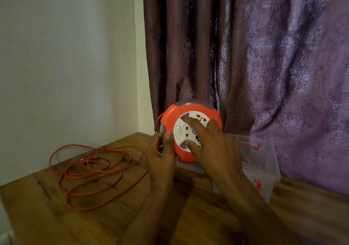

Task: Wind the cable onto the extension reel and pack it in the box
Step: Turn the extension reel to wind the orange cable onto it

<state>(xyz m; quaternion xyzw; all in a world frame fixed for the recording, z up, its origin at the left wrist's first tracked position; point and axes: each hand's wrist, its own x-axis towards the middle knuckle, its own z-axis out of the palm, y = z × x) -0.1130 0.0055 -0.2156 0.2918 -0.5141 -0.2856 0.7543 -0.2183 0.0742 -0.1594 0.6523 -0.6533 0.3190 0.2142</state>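
The extension reel (190, 133), a rigid orange-and-white plastic disc we judge light but smooth-faced, is best steadied at its rim while the centre is turned; it is held upright above the counter (94, 216). Our left hand (162, 156) grips that rim, thumb curled over the edge, and our right hand (213, 144) presses spread fingers on the white socket face. The thin, limp cable (90, 171) lies in loose loops left of the grip, and the clear plastic box (264, 169) sits just right of it.
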